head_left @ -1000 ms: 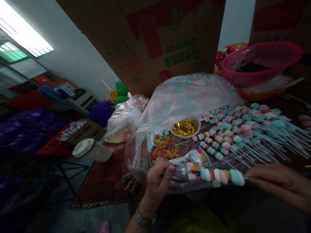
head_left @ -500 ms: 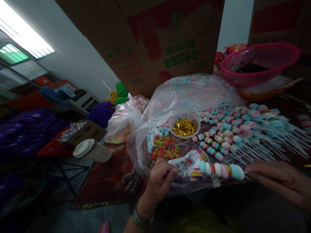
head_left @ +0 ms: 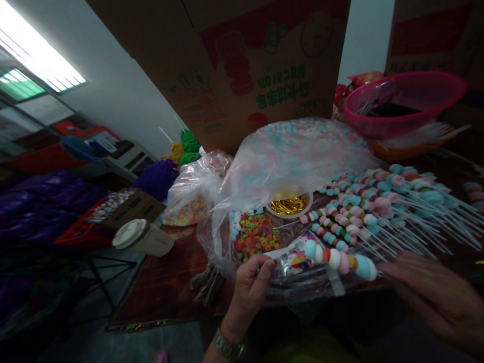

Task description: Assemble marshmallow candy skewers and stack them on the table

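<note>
My left hand (head_left: 254,282), wearing a metal watch, is closed in a pinch at the left end of a marshmallow skewer (head_left: 342,259); its thin stick is hard to make out. Blue, white, pink and orange pieces are threaded along the skewer, tilted down to the right. At its right end is my right hand (head_left: 434,292), fingers stretched out and blurred; whether it touches the last piece I cannot tell. Beneath the skewer lies a printed plastic packet (head_left: 297,254). Coloured ring candies (head_left: 259,234) are just beyond my left hand.
Several threaded skewers (head_left: 363,212) are heaped at the right. Gold twist ties (head_left: 289,205) fill a round tub, partly under a clear plastic bag (head_left: 280,161) of marshmallows. Behind are a large carton (head_left: 234,111) and a pink basin (head_left: 408,123). A lidded cup (head_left: 151,239) stands left.
The skewer has tilted, its right end lower. My right hand's fingers have straightened and shifted slightly downward. My left hand stays closed. The plastic bag now sags over the tub's back edge.
</note>
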`<state>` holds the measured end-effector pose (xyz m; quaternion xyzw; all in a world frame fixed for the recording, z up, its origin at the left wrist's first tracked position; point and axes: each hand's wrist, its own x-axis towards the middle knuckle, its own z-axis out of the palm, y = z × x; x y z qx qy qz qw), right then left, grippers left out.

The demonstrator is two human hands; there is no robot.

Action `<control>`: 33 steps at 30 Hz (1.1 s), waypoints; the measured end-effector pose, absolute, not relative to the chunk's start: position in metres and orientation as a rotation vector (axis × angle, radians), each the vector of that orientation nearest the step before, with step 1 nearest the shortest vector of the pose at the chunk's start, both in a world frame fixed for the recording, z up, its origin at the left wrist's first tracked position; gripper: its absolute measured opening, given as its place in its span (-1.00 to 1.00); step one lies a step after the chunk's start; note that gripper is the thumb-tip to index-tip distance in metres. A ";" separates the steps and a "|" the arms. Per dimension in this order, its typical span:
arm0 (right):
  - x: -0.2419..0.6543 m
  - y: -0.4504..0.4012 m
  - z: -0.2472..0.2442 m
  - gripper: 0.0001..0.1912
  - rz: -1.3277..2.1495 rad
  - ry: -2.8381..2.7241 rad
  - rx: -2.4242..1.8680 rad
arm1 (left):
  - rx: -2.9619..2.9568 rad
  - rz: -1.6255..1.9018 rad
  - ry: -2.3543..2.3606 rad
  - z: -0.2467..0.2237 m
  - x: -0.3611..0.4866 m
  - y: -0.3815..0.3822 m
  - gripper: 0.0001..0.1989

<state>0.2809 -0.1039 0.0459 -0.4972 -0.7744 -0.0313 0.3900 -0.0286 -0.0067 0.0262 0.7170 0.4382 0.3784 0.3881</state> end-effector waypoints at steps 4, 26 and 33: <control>0.278 -0.104 0.049 -0.79 -0.195 -2.117 -1.147 | 1.693 0.995 1.196 0.024 -0.024 -0.008 -0.69; 0.291 -0.093 0.076 -0.83 0.074 -2.213 -1.153 | 2.320 0.686 0.906 0.037 -0.027 -0.002 -0.49; 0.286 -0.083 0.078 -0.74 0.223 -2.359 -1.165 | 2.491 0.069 0.726 0.065 -0.003 0.013 -0.56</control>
